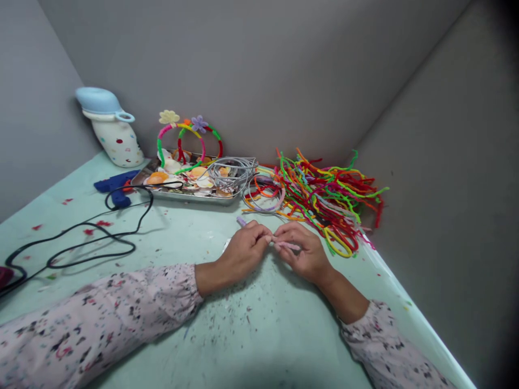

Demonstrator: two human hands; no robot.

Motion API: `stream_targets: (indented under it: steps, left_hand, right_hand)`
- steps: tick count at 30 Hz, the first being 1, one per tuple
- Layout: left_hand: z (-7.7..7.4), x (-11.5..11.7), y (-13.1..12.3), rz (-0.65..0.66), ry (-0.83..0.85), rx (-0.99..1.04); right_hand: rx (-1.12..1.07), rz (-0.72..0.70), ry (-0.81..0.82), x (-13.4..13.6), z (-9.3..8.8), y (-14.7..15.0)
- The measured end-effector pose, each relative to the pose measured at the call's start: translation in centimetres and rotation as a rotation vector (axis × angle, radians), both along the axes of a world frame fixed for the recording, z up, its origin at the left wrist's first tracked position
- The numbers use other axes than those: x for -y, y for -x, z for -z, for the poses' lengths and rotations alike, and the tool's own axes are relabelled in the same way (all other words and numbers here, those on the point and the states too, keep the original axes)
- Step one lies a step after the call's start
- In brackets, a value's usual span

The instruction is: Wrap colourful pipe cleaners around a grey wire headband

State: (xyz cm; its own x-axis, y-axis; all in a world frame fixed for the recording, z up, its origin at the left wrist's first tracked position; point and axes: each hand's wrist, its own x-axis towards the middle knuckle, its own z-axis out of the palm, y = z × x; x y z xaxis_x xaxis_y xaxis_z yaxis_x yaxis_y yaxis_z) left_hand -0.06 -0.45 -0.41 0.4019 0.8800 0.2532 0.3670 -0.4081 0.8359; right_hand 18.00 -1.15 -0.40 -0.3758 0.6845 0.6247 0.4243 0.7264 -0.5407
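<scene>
Over the middle of the table, my left hand [248,248] and my right hand [303,249] meet with their fingertips pinched together. Between them is a pale pink pipe cleaner [288,246], its end showing under my right fingers. A lilac fuzzy end [241,221] sticks out behind my left hand; whether it belongs to the same piece I cannot tell. Both hands are closed. Something white lies partly hidden behind my left hand.
A metal tray [194,199] holds shell-like pieces, grey wire [233,172] and fuzzy rings [160,146] with flowers. Coloured pipe cleaners [324,200] pile up on the right. A blue glue gun [117,183], its black cord [133,237] and a bottle [115,138] stand left. Walls enclose the table.
</scene>
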Motion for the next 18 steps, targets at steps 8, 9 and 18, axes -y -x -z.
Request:
stream_targets:
  steps: [8, 9, 18]
  left_hand:
    - [0.06, 0.04, 0.1, -0.008, 0.009, 0.034]
    - [0.05, 0.01, 0.09, -0.011, 0.014, 0.038]
    - [-0.06, -0.06, 0.16, -0.025, 0.005, 0.046]
  right_hand:
    - [0.161, 0.021, -0.113, -0.24, 0.53, -0.6]
    - [0.186, 0.022, -0.125, -0.25, 0.5, -0.65]
    - [0.315, 0.005, -0.181, -0.33, 0.04, -0.93]
